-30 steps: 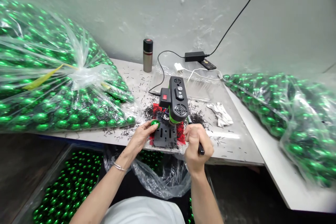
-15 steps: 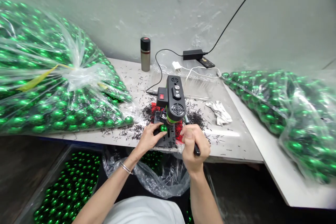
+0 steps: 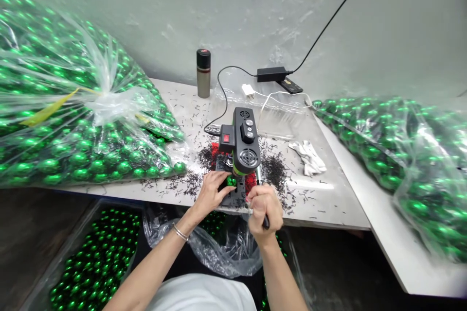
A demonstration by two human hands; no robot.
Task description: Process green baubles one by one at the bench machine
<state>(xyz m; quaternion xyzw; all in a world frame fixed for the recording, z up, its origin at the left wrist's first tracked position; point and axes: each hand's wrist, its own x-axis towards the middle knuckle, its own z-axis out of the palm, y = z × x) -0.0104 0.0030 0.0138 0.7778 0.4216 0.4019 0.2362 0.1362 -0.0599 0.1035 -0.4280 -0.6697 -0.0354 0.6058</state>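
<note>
A small black bench press [image 3: 246, 138] with vent grilles, buttons and a red switch stands near the table's front edge. With thumb and fingers my left hand [image 3: 212, 193] holds a shiny green ball [image 3: 231, 181] under the press head, over the dark base plate [image 3: 233, 198]. My right hand [image 3: 265, 210] is wrapped round the black grip of the press lever [image 3: 266, 223], on the press's right side. Black shavings [image 3: 274, 170] and red bits [image 3: 251, 181] lie around the base. The press head hides part of the ball.
Large clear bags of green balls lie at left [image 3: 80, 146] and right [image 3: 397, 146]. Behind the press are a bottle [image 3: 203, 75], a power adapter [image 3: 272, 74], cables and a plastic tray. White gloves [image 3: 307, 158] lie to its right. Below the table edge hangs an open plastic bag [image 3: 233, 252].
My right hand has moved slightly left and down with the lever grip. My left hand has stayed at the ball, its fingers a little further round it. The view has shifted slightly.
</note>
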